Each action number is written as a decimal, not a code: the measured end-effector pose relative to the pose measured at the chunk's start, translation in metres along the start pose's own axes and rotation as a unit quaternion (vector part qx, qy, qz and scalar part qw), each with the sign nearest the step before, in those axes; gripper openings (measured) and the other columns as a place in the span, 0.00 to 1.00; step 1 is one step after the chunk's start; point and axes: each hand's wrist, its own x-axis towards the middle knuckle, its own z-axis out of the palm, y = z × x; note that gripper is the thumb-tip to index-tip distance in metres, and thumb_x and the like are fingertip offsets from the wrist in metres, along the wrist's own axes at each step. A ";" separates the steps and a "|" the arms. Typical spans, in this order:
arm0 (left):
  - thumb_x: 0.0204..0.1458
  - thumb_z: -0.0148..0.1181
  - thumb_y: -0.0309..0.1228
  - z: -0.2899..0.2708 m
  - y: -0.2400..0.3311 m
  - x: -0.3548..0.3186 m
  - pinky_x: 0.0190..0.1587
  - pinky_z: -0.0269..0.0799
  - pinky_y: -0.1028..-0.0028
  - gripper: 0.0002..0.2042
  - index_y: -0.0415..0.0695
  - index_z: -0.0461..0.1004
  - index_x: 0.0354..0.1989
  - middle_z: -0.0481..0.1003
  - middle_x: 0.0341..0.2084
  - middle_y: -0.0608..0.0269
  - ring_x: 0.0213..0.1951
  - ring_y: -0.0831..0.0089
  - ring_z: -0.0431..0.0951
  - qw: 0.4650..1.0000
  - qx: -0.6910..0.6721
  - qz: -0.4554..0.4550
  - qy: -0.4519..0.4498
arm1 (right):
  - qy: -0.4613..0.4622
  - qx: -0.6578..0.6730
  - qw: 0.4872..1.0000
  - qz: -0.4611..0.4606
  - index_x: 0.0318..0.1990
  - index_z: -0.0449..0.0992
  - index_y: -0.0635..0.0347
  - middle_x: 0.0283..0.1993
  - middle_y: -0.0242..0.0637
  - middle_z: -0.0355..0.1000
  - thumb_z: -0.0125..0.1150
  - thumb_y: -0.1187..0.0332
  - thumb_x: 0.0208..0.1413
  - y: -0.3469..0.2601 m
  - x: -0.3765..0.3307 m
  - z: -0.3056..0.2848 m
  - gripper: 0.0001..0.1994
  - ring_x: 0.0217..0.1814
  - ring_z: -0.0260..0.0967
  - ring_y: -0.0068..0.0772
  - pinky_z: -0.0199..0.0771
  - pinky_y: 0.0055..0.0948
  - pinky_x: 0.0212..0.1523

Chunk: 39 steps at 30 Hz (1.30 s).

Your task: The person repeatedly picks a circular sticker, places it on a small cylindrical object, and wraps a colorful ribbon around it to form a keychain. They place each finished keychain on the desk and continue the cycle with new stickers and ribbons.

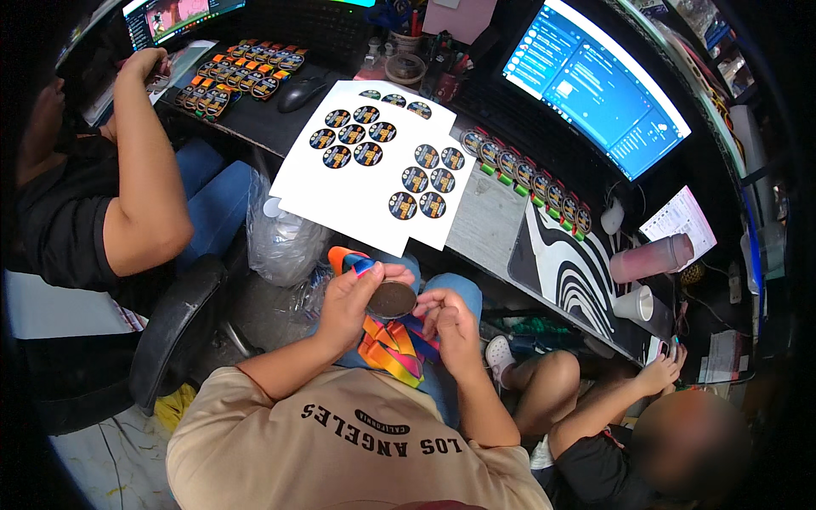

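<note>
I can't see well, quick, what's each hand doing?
Left hand: closed on the round dark medal with its rainbow ribbon.
Right hand: fingers curled beside the medal's edge; a grip cannot be told.

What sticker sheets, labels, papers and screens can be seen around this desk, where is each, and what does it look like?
Sticker sheets: middle of desk, white, overlapping, with round dark stickers.
Right monitor: upper right, tilted, blue and white window.
Left monitor: upper left corner, colourful picture.
Printed paper: right desk edge, white, fine print.
Medal rows: upper left desk, round dark faces, orange tabs.
Medal: dark disc in left hand, rainbow ribbon.
</note>
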 end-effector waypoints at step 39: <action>0.58 0.40 0.60 -0.052 -0.021 -0.010 0.57 0.63 0.67 0.40 0.41 0.47 0.69 0.69 0.52 0.53 0.57 0.66 0.68 0.935 0.104 -0.034 -0.337 | -0.035 0.198 0.971 0.133 0.40 0.65 0.60 0.25 0.35 0.72 0.58 0.71 0.60 0.007 0.014 0.006 0.07 0.23 0.74 0.25 0.78 0.24 0.23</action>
